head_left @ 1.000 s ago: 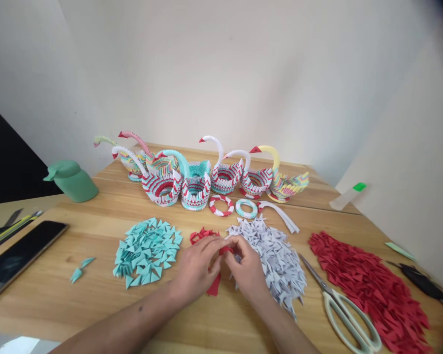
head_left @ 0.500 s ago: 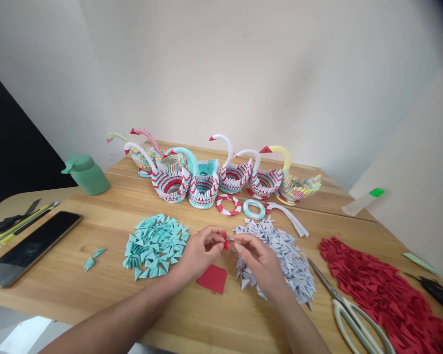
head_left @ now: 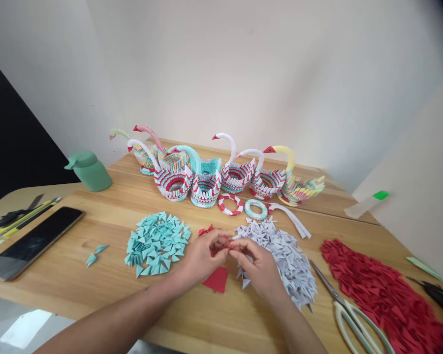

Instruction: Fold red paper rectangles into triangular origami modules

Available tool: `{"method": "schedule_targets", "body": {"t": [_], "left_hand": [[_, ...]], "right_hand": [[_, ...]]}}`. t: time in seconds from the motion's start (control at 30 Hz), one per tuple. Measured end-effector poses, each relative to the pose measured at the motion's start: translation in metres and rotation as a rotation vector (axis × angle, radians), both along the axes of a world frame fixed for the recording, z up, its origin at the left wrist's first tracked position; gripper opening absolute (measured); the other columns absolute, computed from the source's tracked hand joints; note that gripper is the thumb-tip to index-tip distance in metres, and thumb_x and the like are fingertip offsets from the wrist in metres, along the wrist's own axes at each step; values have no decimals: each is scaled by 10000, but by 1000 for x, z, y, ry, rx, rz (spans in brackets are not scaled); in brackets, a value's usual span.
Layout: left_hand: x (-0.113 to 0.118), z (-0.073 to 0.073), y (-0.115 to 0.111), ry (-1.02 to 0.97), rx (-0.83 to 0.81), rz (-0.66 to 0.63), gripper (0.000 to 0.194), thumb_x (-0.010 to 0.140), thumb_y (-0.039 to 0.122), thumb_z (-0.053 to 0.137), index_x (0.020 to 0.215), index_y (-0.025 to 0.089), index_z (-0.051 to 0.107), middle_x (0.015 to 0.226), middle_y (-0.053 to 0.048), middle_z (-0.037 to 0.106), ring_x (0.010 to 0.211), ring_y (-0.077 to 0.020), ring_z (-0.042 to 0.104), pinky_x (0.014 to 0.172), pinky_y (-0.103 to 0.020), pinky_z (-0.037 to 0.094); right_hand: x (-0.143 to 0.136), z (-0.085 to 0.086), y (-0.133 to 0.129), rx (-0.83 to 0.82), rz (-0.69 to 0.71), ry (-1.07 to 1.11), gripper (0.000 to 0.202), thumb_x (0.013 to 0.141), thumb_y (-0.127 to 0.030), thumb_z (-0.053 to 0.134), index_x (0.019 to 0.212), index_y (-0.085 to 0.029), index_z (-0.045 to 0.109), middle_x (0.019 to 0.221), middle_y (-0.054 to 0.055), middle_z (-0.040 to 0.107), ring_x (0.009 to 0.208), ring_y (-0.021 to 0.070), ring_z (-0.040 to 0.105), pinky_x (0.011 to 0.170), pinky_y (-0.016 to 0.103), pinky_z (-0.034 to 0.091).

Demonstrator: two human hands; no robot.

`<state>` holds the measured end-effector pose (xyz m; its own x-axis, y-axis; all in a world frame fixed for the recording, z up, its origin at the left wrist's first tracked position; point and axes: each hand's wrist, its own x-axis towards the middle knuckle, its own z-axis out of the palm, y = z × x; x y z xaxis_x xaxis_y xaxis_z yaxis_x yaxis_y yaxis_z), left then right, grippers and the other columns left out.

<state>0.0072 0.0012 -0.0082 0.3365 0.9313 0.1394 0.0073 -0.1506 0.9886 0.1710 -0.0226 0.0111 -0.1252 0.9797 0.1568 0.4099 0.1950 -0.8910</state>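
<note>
My left hand (head_left: 206,253) and my right hand (head_left: 256,260) meet fingertip to fingertip above the table. Both are closed in a pinch on a small red paper piece (head_left: 230,247), mostly hidden by the fingers. Just behind my left hand lie some folded red paper pieces (head_left: 205,229). Below the hands rests a flat red paper sheet (head_left: 217,281), partly covered by my left hand. A heap of teal paper triangles (head_left: 157,243) is left of my hands. Pale lilac paper triangles (head_left: 288,260) are heaped beside and behind my right hand.
Paper swans (head_left: 173,182) stand along the back, with a red-white ring (head_left: 230,204), a teal-white ring (head_left: 256,209) and a white swan neck (head_left: 291,220) before them. Scissors (head_left: 345,307) and red triangles (head_left: 384,295) lie right; a phone (head_left: 33,241) and green jug (head_left: 92,171) left.
My fingertips have closed together, covering most of the red piece that showed between them before. The red pieces behind my left hand are now in plainer sight. The view has shifted slightly.
</note>
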Motion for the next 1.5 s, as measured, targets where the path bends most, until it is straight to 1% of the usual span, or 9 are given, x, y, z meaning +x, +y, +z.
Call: {"method": "schedule_targets", "body": {"t": [0.4, 0.7, 0.93, 1.03, 1.13, 1.23, 1.33, 1.43, 1.5], "left_hand": [[-2, -1, -3, 76, 75, 65, 323, 797, 103, 567, 1108, 182, 606, 990, -58, 717, 900, -167, 671, 786, -262, 522], [-3, 1, -8, 271, 345, 163, 317, 842, 175, 583, 1157, 209, 604, 1112, -64, 691, 947, -184, 657, 864, -307, 517], [-3, 4, -13, 356, 551, 147, 286, 866, 161, 549, 1136, 220, 621, 1133, -71, 695, 1052, -201, 637, 922, -337, 496], [-2, 7, -12, 275, 469, 131, 322, 850, 165, 568, 1165, 219, 610, 1154, -75, 686, 1035, -195, 642, 911, -330, 506], [-2, 9, -8, 110, 219, 162, 360, 850, 197, 569, 1210, 192, 582, 1141, -92, 687, 963, -188, 662, 830, -301, 537], [-1, 8, -3, 45, 56, 122, 239, 852, 195, 548, 1054, 156, 670, 990, -86, 734, 857, -184, 683, 765, -271, 541], [-1, 7, -2, 113, 102, 45, 212, 826, 176, 580, 987, 175, 717, 972, -63, 744, 866, -188, 678, 793, -262, 521], [-2, 6, -3, 169, 189, 46, 222, 834, 213, 605, 1019, 210, 727, 1018, -52, 739, 889, -195, 666, 829, -274, 502], [-3, 7, -4, 173, 201, 53, 211, 846, 236, 604, 1014, 216, 732, 1005, -51, 741, 867, -196, 665, 806, -271, 500]], "right_hand": [[-2, -1, 0, -32, -26, 70, 185, 828, -354, 601, 870, -203, 699, 824, 40, 716, 737, 186, 650, 671, 270, 498], [-3, -1, 2, -83, -75, 203, 193, 807, -360, 625, 879, -187, 672, 780, 33, 691, 686, 165, 609, 604, 246, 459], [-6, -3, 3, -107, -140, 341, 256, 741, -432, 701, 796, -185, 662, 696, 7, 642, 659, 151, 572, 619, 248, 459], [-7, -6, 2, -75, -203, 355, 252, 722, -422, 711, 770, -183, 646, 695, 15, 647, 656, 156, 570, 622, 258, 456], [-6, -8, 1, -52, -266, 334, 238, 720, -407, 702, 758, -182, 634, 681, 25, 656, 651, 169, 582, 623, 274, 457], [-5, -10, 2, -36, -278, 337, 227, 728, -398, 690, 764, -182, 627, 691, 34, 665, 656, 179, 598, 636, 287, 471], [-6, -13, 3, -13, -266, 317, 213, 740, -385, 679, 769, -180, 627, 694, 33, 655, 654, 176, 593, 613, 276, 472], [-9, -15, 3, 21, -261, 283, 171, 761, -349, 652, 786, -183, 623, 705, 25, 636, 667, 169, 588, 620, 267, 479], [-12, -15, 2, 48, -244, 246, 170, 779, -315, 623, 890, -187, 639, 730, 18, 626, 688, 167, 592, 649, 270, 491]]}}
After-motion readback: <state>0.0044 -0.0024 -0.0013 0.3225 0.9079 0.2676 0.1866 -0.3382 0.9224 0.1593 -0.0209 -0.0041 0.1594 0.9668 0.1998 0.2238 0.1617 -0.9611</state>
